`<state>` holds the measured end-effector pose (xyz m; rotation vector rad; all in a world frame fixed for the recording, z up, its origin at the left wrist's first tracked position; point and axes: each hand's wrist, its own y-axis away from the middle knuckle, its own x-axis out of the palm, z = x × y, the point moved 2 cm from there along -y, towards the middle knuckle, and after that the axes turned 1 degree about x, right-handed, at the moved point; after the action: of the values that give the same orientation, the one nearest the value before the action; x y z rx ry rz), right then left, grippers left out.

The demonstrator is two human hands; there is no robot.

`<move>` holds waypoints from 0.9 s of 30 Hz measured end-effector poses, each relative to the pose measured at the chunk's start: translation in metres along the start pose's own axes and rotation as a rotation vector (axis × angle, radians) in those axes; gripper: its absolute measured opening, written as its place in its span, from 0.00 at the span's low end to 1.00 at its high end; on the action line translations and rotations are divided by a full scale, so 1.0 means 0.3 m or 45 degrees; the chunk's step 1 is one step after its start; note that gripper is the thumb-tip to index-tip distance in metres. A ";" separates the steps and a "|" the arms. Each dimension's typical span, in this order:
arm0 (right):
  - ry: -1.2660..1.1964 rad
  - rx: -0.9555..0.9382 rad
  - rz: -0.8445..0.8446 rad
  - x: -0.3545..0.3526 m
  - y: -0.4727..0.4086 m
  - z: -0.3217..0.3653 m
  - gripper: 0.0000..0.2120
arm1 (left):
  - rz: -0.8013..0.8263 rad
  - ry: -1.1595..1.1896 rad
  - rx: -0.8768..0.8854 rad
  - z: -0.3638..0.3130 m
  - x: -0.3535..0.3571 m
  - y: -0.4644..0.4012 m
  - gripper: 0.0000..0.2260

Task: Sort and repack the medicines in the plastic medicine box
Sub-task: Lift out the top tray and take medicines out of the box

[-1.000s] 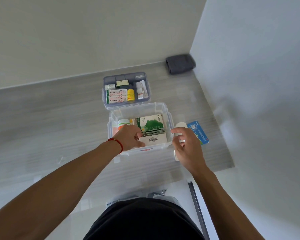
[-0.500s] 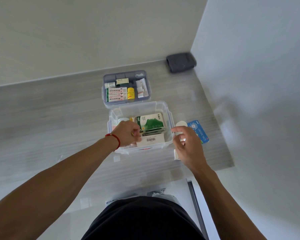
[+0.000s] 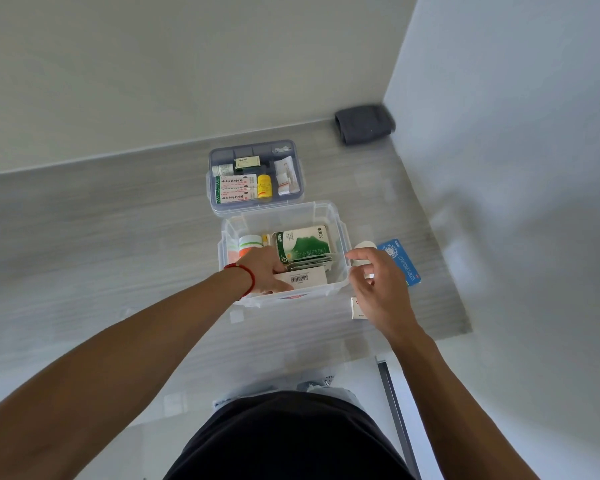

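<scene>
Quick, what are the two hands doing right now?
Left hand: inside the clear box, gripping the white barcode carton.
Right hand: beside the box, fingers loosely curled; whether it holds anything cannot be told.

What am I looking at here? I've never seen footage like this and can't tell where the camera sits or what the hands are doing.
There is no machine: a person wears a camera on the head, looking down at both bare hands. On the grey counter stands a clear plastic medicine box and, behind it, a grey divided tray of small medicines. The left hand, inside the box, rests on a white carton with a barcode below a green-and-white carton. The right hand hovers beside the box, fingers loose, over a blue tablet packet.
</scene>
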<state>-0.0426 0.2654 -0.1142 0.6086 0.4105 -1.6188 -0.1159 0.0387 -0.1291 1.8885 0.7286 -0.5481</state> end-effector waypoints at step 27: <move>-0.783 0.215 0.076 -0.247 -0.063 0.128 0.12 | 0.146 1.318 0.212 -0.252 -0.301 0.090 0.18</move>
<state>-0.0621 0.3045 -0.0407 0.2183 -0.1974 -1.6982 -0.1578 0.0773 -0.0225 2.3147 1.2246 0.5308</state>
